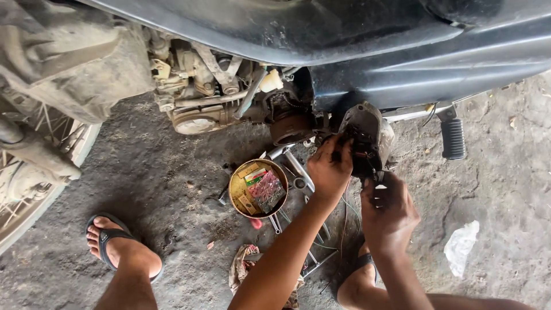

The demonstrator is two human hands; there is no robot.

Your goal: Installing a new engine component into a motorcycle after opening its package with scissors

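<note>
Your left hand (328, 167) is closed on the dirty metal part (367, 138) hanging under the motorbike (402, 51), above the floor (493, 189). Your right hand (387, 209) curls under it; I cannot tell what it pinches. Greasy fingers could slip and tug the thin wires (344, 212). The round tin (257, 188) sits close by your arm.

Head view, steeply downward, close
</note>
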